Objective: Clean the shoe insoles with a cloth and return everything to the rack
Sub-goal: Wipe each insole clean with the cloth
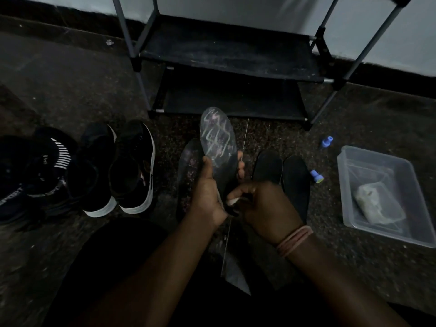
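Note:
My left hand (207, 192) grips a grey insole (218, 140) with pale squiggly marks, held upright in front of me. My right hand (262, 204) is closed at the insole's heel end, pinching something small and whitish; I cannot tell what it is. A dark insole (188, 159) lies on the floor behind the held one. Two more black insoles (269, 168) (297, 182) lie side by side to the right. A pale cloth (375, 204) sits inside a clear plastic tub (354, 156) at the right. The black shoe rack (226, 55) stands ahead with bare shelves.
Several dark shoes stand in a row at the left, among them a white-soled pair (134, 168) and a striped sneaker (56, 159). Two small blue objects (327, 141) (316, 177) lie on the speckled carpet near the tub. A thin rod runs along the floor past my hands.

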